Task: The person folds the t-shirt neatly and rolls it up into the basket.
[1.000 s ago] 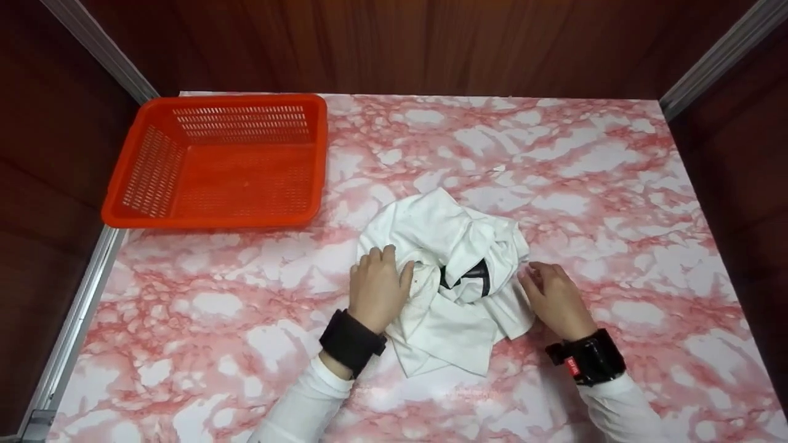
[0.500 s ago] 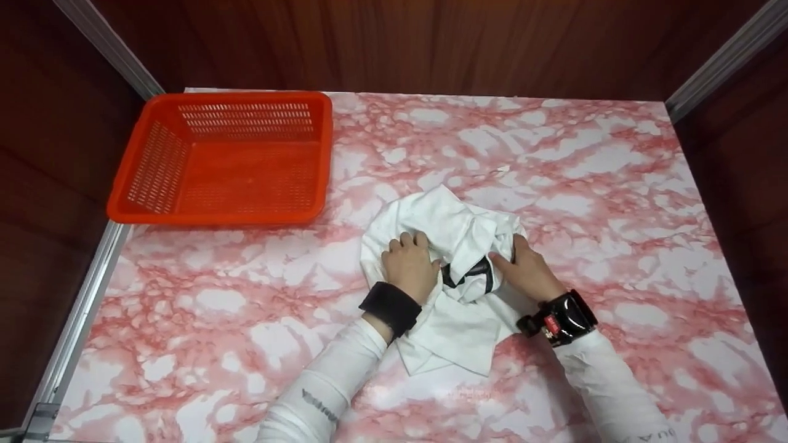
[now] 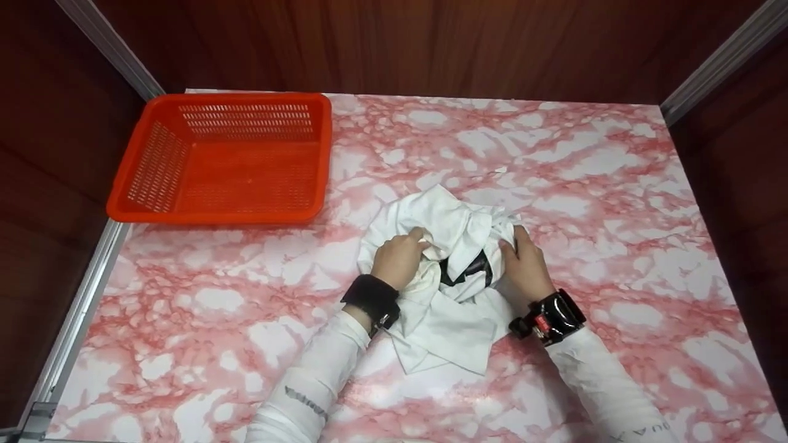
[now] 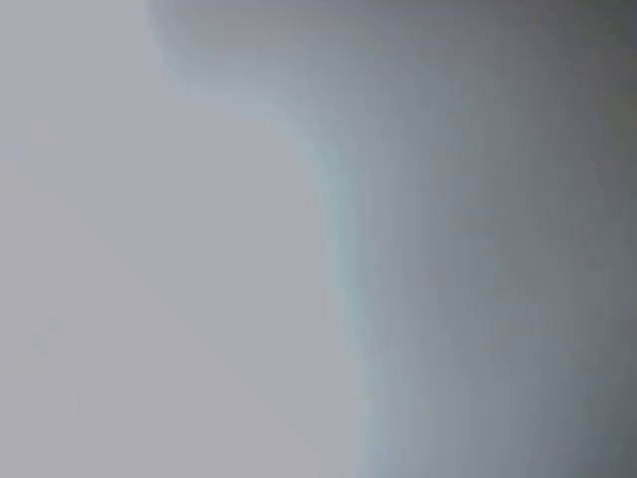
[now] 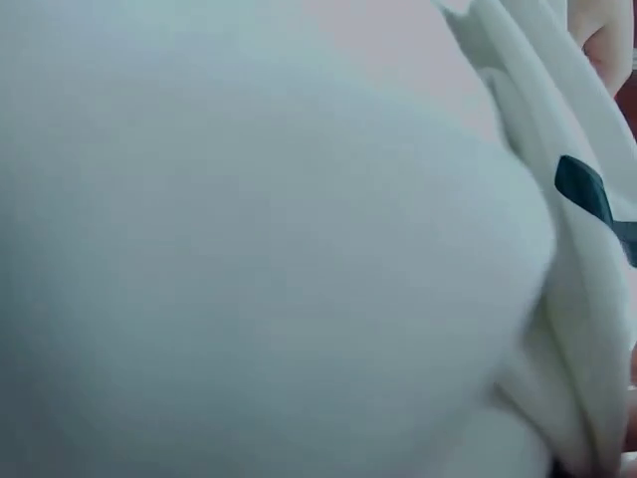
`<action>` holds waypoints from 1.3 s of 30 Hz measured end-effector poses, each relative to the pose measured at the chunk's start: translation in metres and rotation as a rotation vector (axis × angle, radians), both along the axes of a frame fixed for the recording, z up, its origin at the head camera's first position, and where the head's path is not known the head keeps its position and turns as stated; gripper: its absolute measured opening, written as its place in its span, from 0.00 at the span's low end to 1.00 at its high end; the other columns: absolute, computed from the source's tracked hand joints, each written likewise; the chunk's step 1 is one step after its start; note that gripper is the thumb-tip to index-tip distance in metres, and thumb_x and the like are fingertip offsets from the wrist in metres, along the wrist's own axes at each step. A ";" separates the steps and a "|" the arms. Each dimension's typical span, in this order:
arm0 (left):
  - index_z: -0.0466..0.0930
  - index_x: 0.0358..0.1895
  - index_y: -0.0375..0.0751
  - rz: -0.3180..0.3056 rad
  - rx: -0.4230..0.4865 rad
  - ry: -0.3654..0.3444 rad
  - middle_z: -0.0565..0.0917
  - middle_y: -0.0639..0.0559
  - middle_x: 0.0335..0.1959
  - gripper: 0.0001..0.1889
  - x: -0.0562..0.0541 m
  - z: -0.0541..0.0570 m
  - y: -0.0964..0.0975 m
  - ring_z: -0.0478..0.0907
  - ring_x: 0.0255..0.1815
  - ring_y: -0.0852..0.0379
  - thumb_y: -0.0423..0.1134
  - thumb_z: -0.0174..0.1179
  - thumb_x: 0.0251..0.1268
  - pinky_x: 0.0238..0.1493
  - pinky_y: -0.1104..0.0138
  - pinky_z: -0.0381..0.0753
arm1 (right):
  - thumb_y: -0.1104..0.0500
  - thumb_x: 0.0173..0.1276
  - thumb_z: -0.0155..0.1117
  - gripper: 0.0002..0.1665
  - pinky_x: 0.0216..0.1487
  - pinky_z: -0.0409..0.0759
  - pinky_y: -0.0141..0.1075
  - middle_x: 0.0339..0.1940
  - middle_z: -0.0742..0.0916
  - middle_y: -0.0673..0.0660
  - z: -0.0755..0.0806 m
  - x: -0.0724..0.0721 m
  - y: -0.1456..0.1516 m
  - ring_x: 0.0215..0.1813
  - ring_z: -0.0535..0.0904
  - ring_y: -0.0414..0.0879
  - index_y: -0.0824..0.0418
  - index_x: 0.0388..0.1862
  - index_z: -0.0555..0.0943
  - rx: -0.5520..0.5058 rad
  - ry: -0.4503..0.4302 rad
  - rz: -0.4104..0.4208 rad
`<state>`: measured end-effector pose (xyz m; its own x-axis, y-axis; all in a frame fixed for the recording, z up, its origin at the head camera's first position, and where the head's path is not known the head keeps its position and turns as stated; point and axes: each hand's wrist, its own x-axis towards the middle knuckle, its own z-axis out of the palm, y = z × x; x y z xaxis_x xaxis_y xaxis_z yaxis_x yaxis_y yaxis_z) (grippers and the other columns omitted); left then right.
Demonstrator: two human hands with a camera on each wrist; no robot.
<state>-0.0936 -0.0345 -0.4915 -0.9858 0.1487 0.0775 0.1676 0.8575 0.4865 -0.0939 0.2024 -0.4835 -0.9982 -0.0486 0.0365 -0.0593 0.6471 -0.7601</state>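
Right hand point(image 3: 526, 267) has moved in, thumb and fingers pinching the edge of the crumpled white cloth point(image 3: 449, 329), right of the red basket point(image 3: 225, 216). Left hand point(image 3: 397, 261) pinches a fold. Taking single layers should limit bunching.

On the worktop point(image 3: 603, 178), marbled in pinkish red and white: an orange-red plastic basket point(image 3: 246, 218) with slotted walls, set upright at the far left corner, its rim appearing to reach past the left edge. Nearer and further right, apart from the basket, a crumpled white cloth point(image 3: 458, 326), heaped in folds with black areas showing, flatter toward the near edge.
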 end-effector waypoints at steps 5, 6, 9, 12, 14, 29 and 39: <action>0.71 0.44 0.42 0.045 0.155 0.051 0.84 0.37 0.26 0.13 0.003 0.011 -0.011 0.83 0.30 0.39 0.49 0.48 0.71 0.27 0.51 0.78 | 0.59 0.74 0.46 0.17 0.55 0.70 0.53 0.53 0.79 0.73 0.006 0.001 0.002 0.54 0.75 0.63 0.67 0.56 0.68 -0.074 0.025 -0.040; 0.71 0.44 0.41 0.052 0.191 0.060 0.84 0.37 0.26 0.13 0.003 0.014 -0.014 0.84 0.31 0.39 0.48 0.48 0.71 0.28 0.52 0.79 | 0.58 0.75 0.46 0.17 0.51 0.72 0.53 0.49 0.80 0.73 0.007 0.001 0.003 0.49 0.78 0.63 0.67 0.56 0.68 -0.083 0.031 -0.052; 0.70 0.43 0.41 0.076 0.290 0.074 0.82 0.38 0.25 0.13 0.002 0.024 -0.021 0.83 0.30 0.41 0.48 0.47 0.72 0.30 0.52 0.79 | 0.55 0.75 0.45 0.18 0.45 0.73 0.51 0.40 0.81 0.72 0.011 -0.001 0.008 0.38 0.79 0.63 0.65 0.56 0.68 -0.085 0.071 -0.083; 0.69 0.41 0.41 0.105 0.353 0.076 0.78 0.40 0.20 0.12 0.001 0.031 -0.030 0.79 0.27 0.43 0.47 0.47 0.72 0.30 0.52 0.77 | 0.52 0.75 0.45 0.20 0.46 0.72 0.51 0.41 0.81 0.72 0.013 -0.006 0.018 0.39 0.79 0.63 0.64 0.57 0.69 -0.077 0.052 -0.077; 0.69 0.41 0.41 0.129 0.370 0.078 0.75 0.42 0.18 0.11 0.001 0.032 -0.037 0.76 0.24 0.44 0.46 0.47 0.72 0.29 0.52 0.76 | 0.50 0.76 0.43 0.23 0.55 0.68 0.51 0.51 0.79 0.71 0.013 -0.010 0.027 0.51 0.76 0.61 0.64 0.58 0.69 -0.064 -0.005 -0.061; 0.68 0.33 0.43 0.190 0.476 0.000 0.75 0.51 0.22 0.23 0.013 -0.004 -0.065 0.73 0.28 0.52 0.54 0.70 0.48 0.32 0.63 0.71 | 0.54 0.67 0.51 0.21 0.47 0.73 0.59 0.43 0.82 0.76 0.013 -0.026 0.047 0.47 0.76 0.73 0.74 0.39 0.78 0.344 -0.143 0.135; 0.73 0.31 0.40 0.091 0.312 -0.029 0.79 0.47 0.23 0.15 0.014 -0.018 -0.061 0.77 0.27 0.48 0.40 0.71 0.46 0.32 0.60 0.74 | 0.44 0.69 0.52 0.38 0.70 0.56 0.49 0.67 0.70 0.70 0.014 -0.035 0.014 0.68 0.63 0.60 0.68 0.69 0.62 -0.048 -0.443 0.155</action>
<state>-0.0799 -0.0957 -0.5094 -0.9965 0.0332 0.0770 0.0791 0.6770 0.7317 -0.1288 0.2163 -0.4697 -0.8991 -0.2073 -0.3855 0.1842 0.6196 -0.7630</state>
